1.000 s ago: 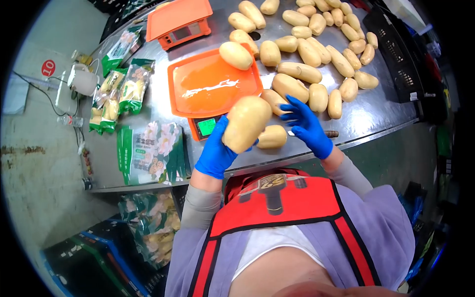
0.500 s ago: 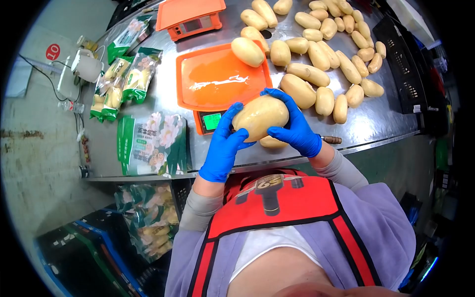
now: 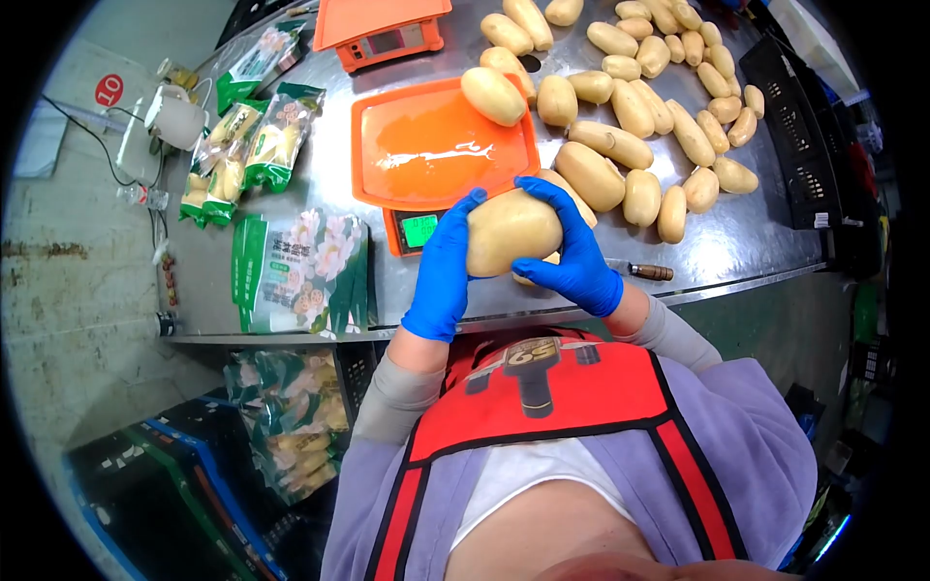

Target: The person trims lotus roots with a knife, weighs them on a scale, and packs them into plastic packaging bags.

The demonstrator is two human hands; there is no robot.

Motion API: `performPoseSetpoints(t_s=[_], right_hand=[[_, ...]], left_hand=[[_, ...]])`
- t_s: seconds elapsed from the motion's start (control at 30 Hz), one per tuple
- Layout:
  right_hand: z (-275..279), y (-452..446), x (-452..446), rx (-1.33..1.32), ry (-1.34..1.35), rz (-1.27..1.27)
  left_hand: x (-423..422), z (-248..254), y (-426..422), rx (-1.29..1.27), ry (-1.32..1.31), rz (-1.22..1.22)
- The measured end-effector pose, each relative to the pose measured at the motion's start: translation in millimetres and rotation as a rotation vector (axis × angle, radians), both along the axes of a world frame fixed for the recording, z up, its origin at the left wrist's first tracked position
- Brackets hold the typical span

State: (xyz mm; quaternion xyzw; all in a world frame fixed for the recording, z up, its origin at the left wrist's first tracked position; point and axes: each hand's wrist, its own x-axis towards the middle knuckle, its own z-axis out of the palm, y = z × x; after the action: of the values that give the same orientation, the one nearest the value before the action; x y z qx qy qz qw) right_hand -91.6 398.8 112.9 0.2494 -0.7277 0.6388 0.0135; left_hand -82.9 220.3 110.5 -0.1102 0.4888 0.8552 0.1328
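Looks partway done to me: filled packs (image 3: 274,145) sit on the counter (image 3: 722,257), loads of loose roots (image 3: 591,177) left. Big pale root (image 3: 513,234)'s just in front of the orange scale (image 3: 387,179), long axis roughly sideways, left hand (image 3: 443,281) and right hand (image 3: 583,269) cupping opposite ends, fingers spread to its girth.

Layout of vegetables (image 3: 590,177) and scale (image 3: 402,131) on table (image 3: 722,254).
Scale left of the vegetables; packets (image 3: 279,142) toward left edge; crate (image 3: 787,131) at right edge; knife (image 3: 651,272) near front edge.
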Motion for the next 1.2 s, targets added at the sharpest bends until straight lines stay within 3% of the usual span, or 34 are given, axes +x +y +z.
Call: performPoseSetpoints(t_s=[0.07,0.13,0.23,0.3,0.33,0.37,0.4,0.47,0.53,0.67,0.73,0.77,0.8,0.9,0.93,1.07,1.1,1.13,1.17,1.2], right_hand=[[0,0,1,-0.178,-0.241,0.000],[-3,3,0,-0.204,-0.251,0.009],[-3,1,1,-0.194,-0.229,-0.008],[-2,-5,4,-0.160,-0.197,-0.034],[-3,-9,6,-0.060,-0.016,-0.073],[-4,-11,6,0.041,0.166,-0.111],[-5,-14,5,0.040,0.168,-0.116],[-7,-18,5,0.052,0.201,-0.103],[-9,-25,10,0.081,0.243,-0.072],[-10,-36,10,0.133,0.275,0.026],[-3,-37,1,0.112,0.207,0.198],[-12,-42,5,-0.202,-0.242,0.255],[-19,-48,-1,-0.353,-0.449,0.270],[-14,-53,-7,-0.420,-1.179,0.552],[-14,-58,-5,-0.410,-1.186,0.568],[-28,-78,14,-0.412,-1.056,0.555],[-29,-84,19,-0.281,-0.819,0.481],[-29,-90,22,-0.157,-0.578,0.405],[-25,-91,20,-0.217,-0.687,0.493],[-31,-91,23,-0.214,-0.687,0.502]], left_hand=[[1,11,-2,0.063,-0.041,-0.021],[6,19,1,0.128,-0.085,-0.045],[14,16,5,-0.266,0.253,-0.139],[10,-1,6,-0.531,0.478,-0.021],[10,-7,5,-0.529,0.479,-0.021],[10,-12,3,-0.403,0.401,0.044],[8,-15,2,-0.278,0.324,0.104],[6,-14,2,-0.280,0.302,0.180],[1,-8,-5,0.038,-0.047,0.219],[7,-20,-26,0.124,-0.134,0.320],[10,-15,-38,0.179,-0.124,0.315],[11,-17,-45,0.089,-0.067,0.301],[13,-18,-51,-0.001,-0.009,0.289],[21,-8,-62,-0.309,0.173,0.257],[22,-6,-64,-0.445,0.281,0.198],[25,-2,-76,-0.568,0.226,0.265],[22,-8,-86,-0.570,0.220,0.276],[12,-21,-105,-0.794,0.176,0.332],[2,-38,-127,-1.017,0.132,0.386],[-6,-62,-150,-1.089,0.232,0.590]])
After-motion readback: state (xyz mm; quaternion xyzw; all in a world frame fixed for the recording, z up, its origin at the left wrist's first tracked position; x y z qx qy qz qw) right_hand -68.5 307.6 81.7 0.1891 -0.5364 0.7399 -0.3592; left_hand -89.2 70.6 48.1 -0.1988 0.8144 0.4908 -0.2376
